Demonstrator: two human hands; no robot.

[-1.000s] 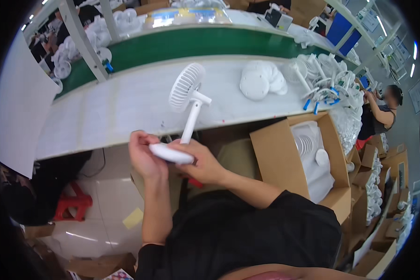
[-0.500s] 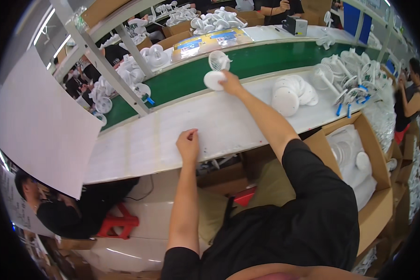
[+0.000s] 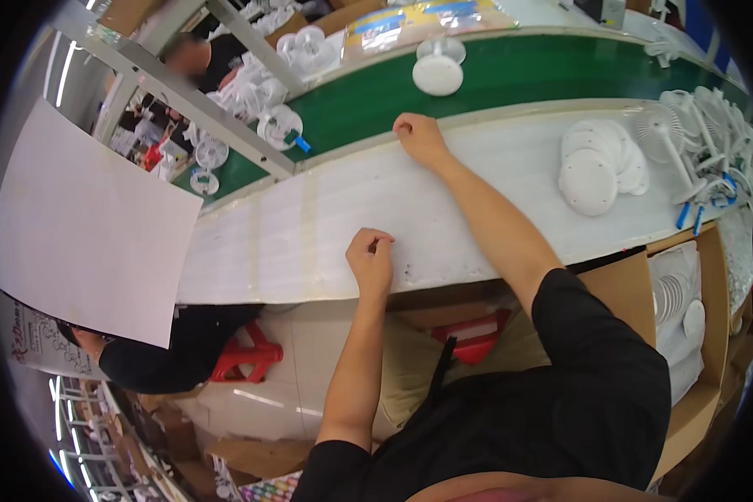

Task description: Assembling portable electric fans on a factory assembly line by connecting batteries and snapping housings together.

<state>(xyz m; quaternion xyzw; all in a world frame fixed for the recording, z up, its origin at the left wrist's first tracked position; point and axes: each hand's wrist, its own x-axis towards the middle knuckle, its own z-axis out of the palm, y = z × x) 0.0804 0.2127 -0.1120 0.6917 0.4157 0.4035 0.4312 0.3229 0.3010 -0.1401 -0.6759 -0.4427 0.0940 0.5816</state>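
My left hand (image 3: pixel 371 259) rests on the near part of the white worktable (image 3: pixel 276 243), fingers curled, holding nothing. My right hand (image 3: pixel 420 138) lies at the table's far edge beside the green conveyor belt (image 3: pixel 510 75), fingers bent and empty. A white desk fan (image 3: pixel 437 69) stands on the belt just beyond my right hand, apart from it. A stack of round white fan grilles (image 3: pixel 598 167) lies on the table to the right of my right arm.
More white fans and blue-tipped tools (image 3: pixel 711 151) crowd the table's right end. An open cardboard box (image 3: pixel 686 335) of white parts stands at right. A white board (image 3: pixel 84 226) hangs at left; another person (image 3: pixel 142 351) sits below it. A red stool (image 3: pixel 251 356) is on the floor.
One second ago both hands held the white fan near my body. My right hand set it on the green belt and has drawn back to the table edge. The left hand stays on the table.
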